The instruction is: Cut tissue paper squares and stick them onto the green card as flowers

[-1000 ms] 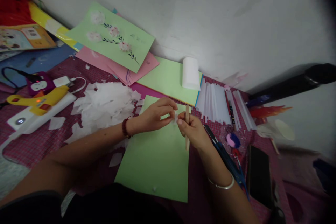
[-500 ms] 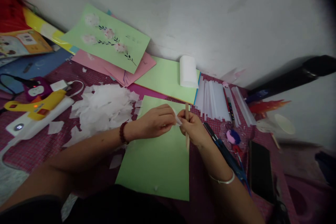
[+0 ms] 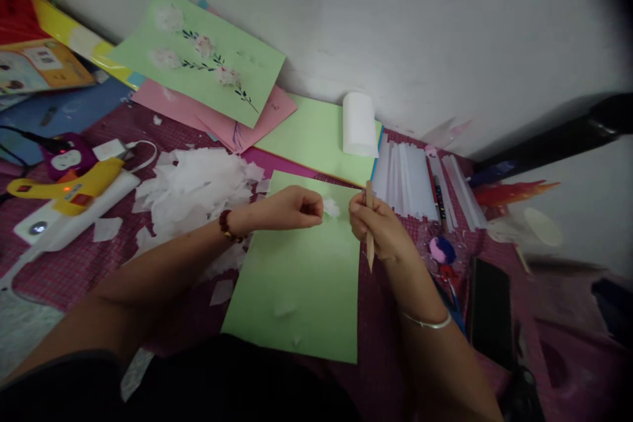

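My left hand [image 3: 302, 207] is closed in a pinch above the upper part of a light green sheet [image 3: 301, 264]. Whatever lies between its fingertips is hidden. Right beside those fingers is a crumpled white paper piece [image 3: 330, 207]; I cannot tell whether they touch it. My right hand [image 3: 378, 224], closed at the sheet's right edge, grips a flat wooden stick [image 3: 369, 247] held upright with a pointed lower end. Lower on the sheet is a small, blurred white scrap [image 3: 284, 308].
A heap of white paper squares [image 3: 192, 188] lies left, beside a yellow glue gun [image 3: 74, 190] on a white power strip [image 3: 103, 201]. Behind are a green card with paper flowers [image 3: 212, 59] and a white roll [image 3: 359, 124]. White strips [image 3: 403, 178] and a dark phone-like slab [image 3: 489, 310] lie right.
My hands have moved apart, the right one going rightward with the stick. A crumpled white piece now shows between them, and another blurred scrap has appeared lower on the green sheet.
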{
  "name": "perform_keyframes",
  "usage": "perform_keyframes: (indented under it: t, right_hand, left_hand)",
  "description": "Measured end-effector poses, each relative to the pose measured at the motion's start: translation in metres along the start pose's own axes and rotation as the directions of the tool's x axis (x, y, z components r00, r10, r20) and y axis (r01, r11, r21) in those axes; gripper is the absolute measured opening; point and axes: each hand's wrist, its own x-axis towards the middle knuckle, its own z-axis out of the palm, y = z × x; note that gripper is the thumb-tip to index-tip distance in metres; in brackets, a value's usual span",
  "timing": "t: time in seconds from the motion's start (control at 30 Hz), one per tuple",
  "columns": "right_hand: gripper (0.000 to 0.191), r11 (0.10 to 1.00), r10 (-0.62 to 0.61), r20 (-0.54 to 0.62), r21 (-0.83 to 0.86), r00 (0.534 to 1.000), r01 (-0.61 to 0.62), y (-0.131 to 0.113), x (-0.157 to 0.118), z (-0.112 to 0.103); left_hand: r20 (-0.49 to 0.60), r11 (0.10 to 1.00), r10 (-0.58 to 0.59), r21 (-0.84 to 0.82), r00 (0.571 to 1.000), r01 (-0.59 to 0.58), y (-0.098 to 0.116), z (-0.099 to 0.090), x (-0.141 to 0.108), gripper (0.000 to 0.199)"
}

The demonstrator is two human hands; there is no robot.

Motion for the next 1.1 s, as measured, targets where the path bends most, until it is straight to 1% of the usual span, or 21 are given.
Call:
perform_keyframes:
  t: [0.03, 0.07, 0.13, 0.17, 0.23, 0.33, 0.4, 0.47, 0.57, 0.67, 0.73, 0.8, 0.87, 0.93, 0.97, 1.0, 1.07, 1.1]
  right_hand:
    - [0.029, 1.000, -0.010, -0.016, -0.001, 1.000, 0.010, -0.002, 0.000, -0.004]
    - [0.030, 1.000, -0.023, -0.036, -0.003, 0.999, 0.023, -0.004, 0.000, -0.008]
    - [0.031, 0.998, -0.056, -0.080, -0.010, 0.995, 0.055, -0.006, 0.001, -0.017]
    - [0.031, 0.997, -0.076, -0.102, -0.017, 0.992, 0.075, -0.007, 0.002, -0.021]
    - [0.030, 0.993, -0.118, -0.140, -0.026, 0.983, 0.116, -0.008, 0.003, -0.029]
    - [0.029, 0.985, -0.173, -0.180, -0.027, 0.968, 0.171, -0.007, 0.006, -0.036]
    - [0.028, 0.980, -0.201, -0.195, -0.035, 0.960, 0.198, -0.007, 0.007, -0.037]
    - [0.026, 0.974, -0.227, -0.202, -0.056, 0.953, 0.220, -0.007, 0.007, -0.038]
    - [0.024, 0.967, -0.252, -0.204, -0.082, 0.946, 0.241, -0.008, 0.007, -0.038]
    - [0.024, 0.962, -0.273, -0.211, -0.089, 0.939, 0.259, -0.011, 0.006, -0.040]
    - [0.025, 0.962, -0.273, -0.220, -0.086, 0.936, 0.260, -0.013, 0.005, -0.041]
    - [0.026, 0.964, -0.266, -0.231, -0.076, 0.936, 0.255, -0.014, 0.004, -0.042]
    - [0.028, 0.963, -0.268, -0.239, -0.066, 0.933, 0.260, -0.016, 0.003, -0.042]
    - [0.031, 0.962, -0.272, -0.242, -0.050, 0.931, 0.268, -0.015, 0.003, -0.042]
    - [0.033, 0.962, -0.272, -0.244, -0.040, 0.931, 0.271, -0.014, 0.003, -0.041]
    - [0.034, 0.961, -0.272, -0.245, -0.028, 0.930, 0.274, -0.013, 0.003, -0.040]
    - [0.035, 0.961, -0.270, -0.246, -0.004, 0.931, 0.277, -0.010, 0.004, -0.037]
    - [0.035, 0.960, -0.271, -0.244, 0.003, 0.931, 0.280, -0.008, 0.005, -0.036]
  left_hand:
    - [-0.040, 0.998, 0.028, 0.064, 0.999, -0.025, -0.002, 0.005, 0.001, 0.007]
    - [-0.044, 0.991, 0.064, 0.123, 0.997, -0.059, -0.002, 0.011, 0.003, 0.009]
    - [-0.007, 0.963, 0.126, 0.240, 0.992, -0.121, 0.001, 0.023, 0.005, 0.012]
    - [0.017, 0.944, 0.137, 0.300, 0.990, -0.136, 0.004, 0.028, 0.007, 0.013]
    - [0.057, 0.895, 0.115, 0.427, 0.992, -0.128, 0.012, 0.040, 0.012, 0.015]
    - [0.116, 0.792, 0.067, 0.598, 0.991, -0.123, 0.021, 0.056, 0.024, 0.011]
    - [0.175, 0.737, 0.055, 0.657, 0.983, -0.158, 0.024, 0.063, 0.032, 0.014]
    - [0.221, 0.712, 0.059, 0.674, 0.973, -0.197, 0.024, 0.067, 0.039, 0.019]
    - [0.282, 0.718, 0.048, 0.657, 0.958, -0.229, 0.023, 0.068, 0.047, 0.024]
    - [0.333, 0.746, -0.003, 0.629, 0.943, -0.220, 0.024, 0.068, 0.055, 0.017]
    - [0.347, 0.769, -0.019, 0.605, 0.938, -0.209, 0.026, 0.068, 0.059, 0.014]
    - [0.339, 0.802, 0.003, 0.561, 0.941, -0.205, 0.028, 0.064, 0.058, 0.013]
    - [0.284, 0.845, 0.065, 0.494, 0.957, -0.205, 0.030, 0.054, 0.050, 0.012]
    - [0.172, 0.897, 0.108, 0.407, 0.979, -0.171, 0.030, 0.039, 0.036, 0.012]
    - [0.108, 0.927, 0.098, 0.353, 0.989, -0.130, 0.029, 0.030, 0.028, 0.012]
    - [0.050, 0.955, 0.060, 0.289, 0.997, -0.072, 0.027, 0.021, 0.020, 0.012]
    - [-0.045, 0.987, -0.028, 0.160, 0.999, 0.035, 0.021, 0.007, 0.007, 0.009]
    - [-0.088, 0.990, -0.059, 0.123, 0.994, 0.070, 0.017, 0.003, 0.002, 0.007]
